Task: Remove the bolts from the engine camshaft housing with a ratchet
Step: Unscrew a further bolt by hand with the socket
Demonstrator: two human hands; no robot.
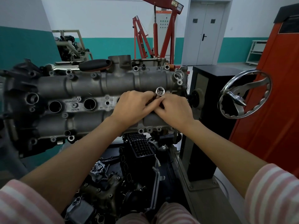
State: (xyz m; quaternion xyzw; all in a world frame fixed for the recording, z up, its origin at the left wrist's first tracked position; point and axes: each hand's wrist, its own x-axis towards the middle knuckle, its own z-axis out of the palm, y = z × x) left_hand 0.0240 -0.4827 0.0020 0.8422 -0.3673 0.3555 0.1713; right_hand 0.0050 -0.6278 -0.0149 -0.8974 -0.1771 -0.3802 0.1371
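Observation:
The grey camshaft housing (100, 84) lies across the middle of the view on an engine stand. Over its right half, my left hand (131, 107) and my right hand (174, 110) meet, both curled round a slim metal tool. A chrome socket (160, 91) sticks up between them, its open end facing me. The tool's lower part is hidden under my fingers. A ratchet with a black and orange handle (94, 64) rests on the far edge of the engine. Bolt holes line the housing's near edge (141, 131).
A chrome handwheel (244, 96) juts out from the black stand column (203, 110) to the right. Loose engine parts (126, 172) fill a tray below the engine. A red cabinet (275, 94) stands far right, and red engine hoists (161, 33) behind.

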